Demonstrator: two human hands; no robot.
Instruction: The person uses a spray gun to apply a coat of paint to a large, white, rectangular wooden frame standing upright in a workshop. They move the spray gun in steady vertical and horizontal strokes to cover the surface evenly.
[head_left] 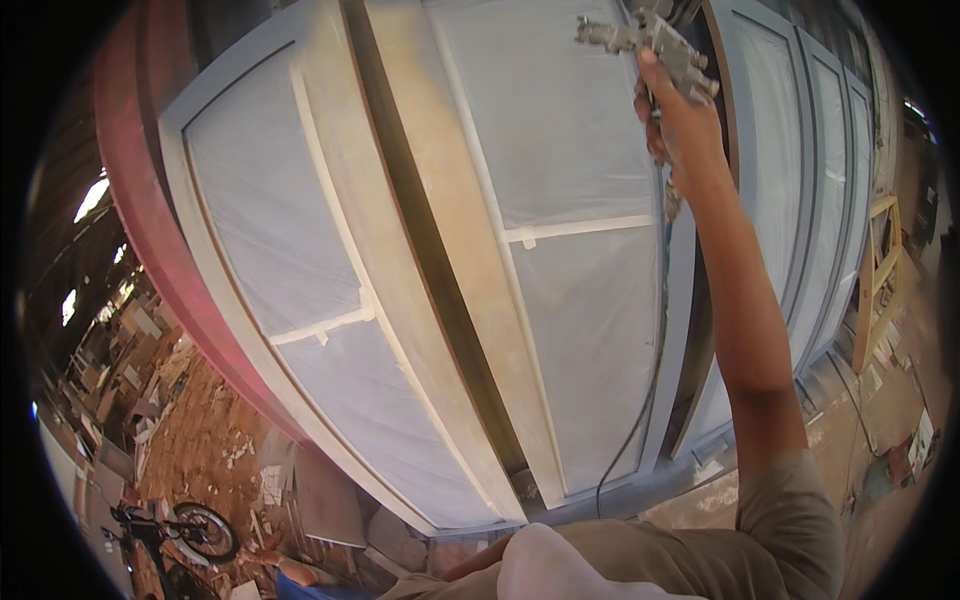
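My raised right hand [680, 125] is closed around the grip of a metal spray gun [650, 45] near the top of the view. From the gun's lower end a thin dark hose [652, 380] hangs down to the foot of the panels. The gun is in front of a tall framed panel covered with whitish masking film [560, 110]. Strips of pale tape [590, 230] run across and along the film. Bare cream-yellow wood shows on the frame [440, 130] left of the gun, while the frame [775, 90] to its right is blue-grey. My left hand is out of view.
A red curved beam [170, 240] borders the panels at left. Below it lie wood scraps [270, 485], a motorbike wheel [205, 532] and an arm [300, 572] beside blue cloth, apparently another person's. At right, a yellow wooden frame [878, 285] leans upright.
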